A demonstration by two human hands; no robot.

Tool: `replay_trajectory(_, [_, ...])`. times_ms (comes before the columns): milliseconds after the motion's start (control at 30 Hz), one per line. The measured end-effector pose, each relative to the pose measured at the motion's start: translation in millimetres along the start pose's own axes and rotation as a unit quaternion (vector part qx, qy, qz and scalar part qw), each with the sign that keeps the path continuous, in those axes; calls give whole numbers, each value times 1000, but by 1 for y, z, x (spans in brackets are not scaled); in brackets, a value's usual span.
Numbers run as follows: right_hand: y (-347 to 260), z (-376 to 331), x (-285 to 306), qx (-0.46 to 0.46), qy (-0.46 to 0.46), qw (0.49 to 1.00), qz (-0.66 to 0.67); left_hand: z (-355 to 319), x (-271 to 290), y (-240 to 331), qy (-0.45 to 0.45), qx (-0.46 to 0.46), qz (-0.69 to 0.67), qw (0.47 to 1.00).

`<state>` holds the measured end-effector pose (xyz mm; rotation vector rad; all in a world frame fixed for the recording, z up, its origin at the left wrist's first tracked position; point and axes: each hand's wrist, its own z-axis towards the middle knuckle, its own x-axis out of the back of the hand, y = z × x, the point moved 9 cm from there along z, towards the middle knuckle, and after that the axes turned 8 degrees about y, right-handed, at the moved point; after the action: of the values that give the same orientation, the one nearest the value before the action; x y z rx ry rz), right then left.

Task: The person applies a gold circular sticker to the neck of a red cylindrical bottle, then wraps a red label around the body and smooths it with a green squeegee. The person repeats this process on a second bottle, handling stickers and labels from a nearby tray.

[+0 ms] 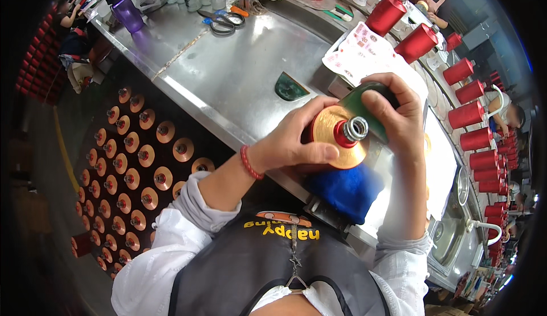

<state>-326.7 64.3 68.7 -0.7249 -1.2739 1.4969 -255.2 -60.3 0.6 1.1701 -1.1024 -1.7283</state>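
Note:
A bottle with a gold shoulder, a red collar and a bare threaded glass neck is tilted toward me. My left hand is wrapped round its side, thumb on the gold shoulder. Against the far side of the bottle, my right hand grips a dark green, smooth curved pad, thumb bent over it. The pad's exact kind cannot be made out. Below the bottle, a blue cloth lies at the table's near edge. A dark green half-round piece rests on the metal table just beyond my left hand.
Many gold-topped bottles stand in rows at the lower left. Scissors and a purple bottle are on the metal table. Red bottles line a conveyor at right, past a printed sheet. Other people work beyond.

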Motion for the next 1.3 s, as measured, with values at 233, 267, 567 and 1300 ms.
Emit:
replay_trajectory(233, [9,4,-3,12,-24,996,-89,-11,4,6,112,-111,92,983])
replay_trajectory(267, [7,10,-1,19,-18,993,-111,-10,3,0,100,-90,65,989])
replay_trajectory(567, [-2,51,-57,40,-226,955,-189,-1,12,-8,58,-67,-38,995])
replay_trajectory(1300, [2,-29,29,132,128,959,-217,12,25,-12,56,-178,223,957])
